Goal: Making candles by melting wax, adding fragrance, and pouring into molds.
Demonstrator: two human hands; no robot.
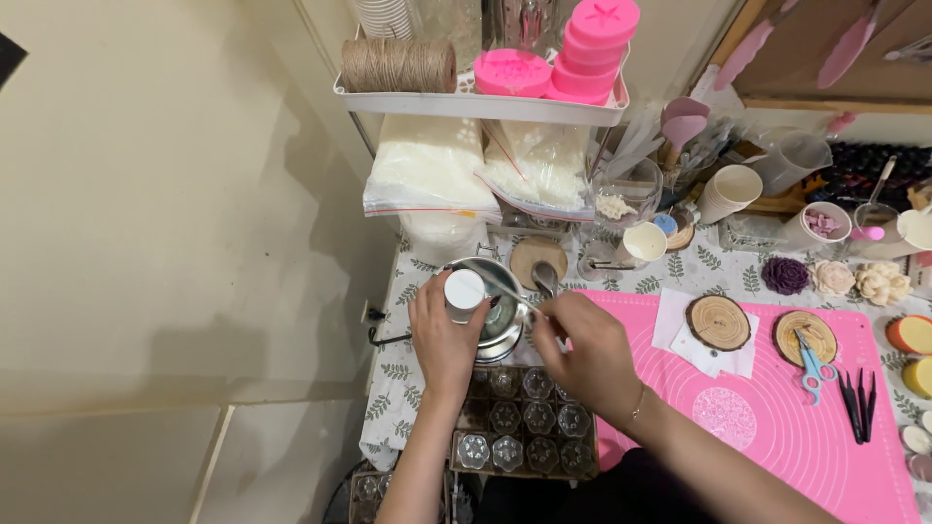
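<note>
My left hand point(444, 335) grips a small white-capped bottle point(464, 292), held over a metal pot point(495, 311) near the table's left edge. My right hand point(587, 354) pinches the thin handle of a metal spoon point(545, 280) just right of the pot, its bowl lying at the pot's rim. Directly below both hands lies a clear plastic mould tray point(524, 422) with several flower-shaped cavities.
A pink mat point(767, 408) carries two wood slices point(718, 322), scissors point(814, 364) and tweezers point(859, 403). Bags of white flakes point(427, 170), cups and jars crowd the back. A shelf point(481, 105) holds twine and pink moulds. The wall runs along the left.
</note>
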